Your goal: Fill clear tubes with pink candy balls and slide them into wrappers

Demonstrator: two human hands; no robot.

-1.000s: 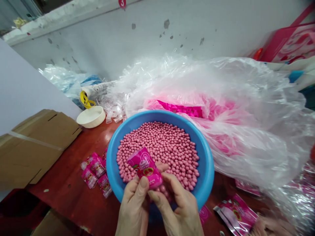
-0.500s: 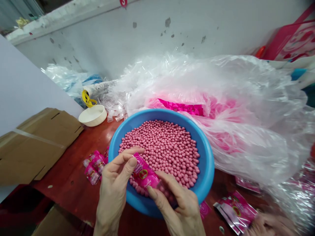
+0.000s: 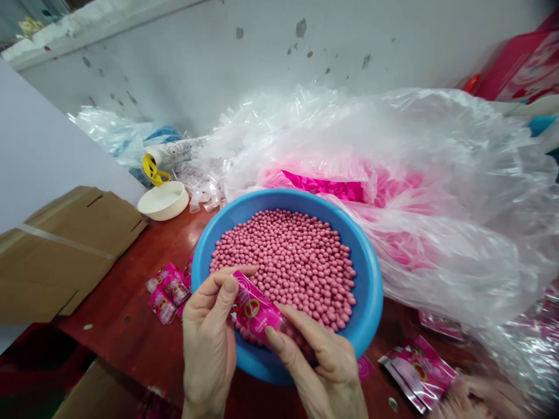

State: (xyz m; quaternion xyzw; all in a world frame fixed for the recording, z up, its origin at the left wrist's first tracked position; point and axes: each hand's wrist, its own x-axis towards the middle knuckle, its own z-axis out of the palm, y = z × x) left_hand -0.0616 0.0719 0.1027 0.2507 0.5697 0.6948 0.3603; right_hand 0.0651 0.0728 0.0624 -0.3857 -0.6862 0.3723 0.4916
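Observation:
Between both hands, above the front of a blue basin (image 3: 374,279), a printed pink pouch (image 3: 257,310) is held at a slant. My left hand (image 3: 213,326) pinches its upper left end between thumb and fingers. My right hand (image 3: 318,355) is closed round the lower right end, where the pouch looks see-through with pink balls inside. Small pink balls (image 3: 288,256) fill much of the basin. Left of the basin lie several filled pink pouches (image 3: 168,291) on the red table (image 3: 117,343).
At lower right another person's hand (image 3: 476,398) is beside flat pink pouches (image 3: 421,372). A big clear plastic bag (image 3: 458,250) with bright pink pieces spreads behind and right. At left are a cardboard box (image 3: 70,256), a white round dish (image 3: 163,201) and yellow scissor-like handles (image 3: 155,170).
Both hands keep hold of the pouch, which has tilted slightly. The view has shifted a little; otherwise little differs.

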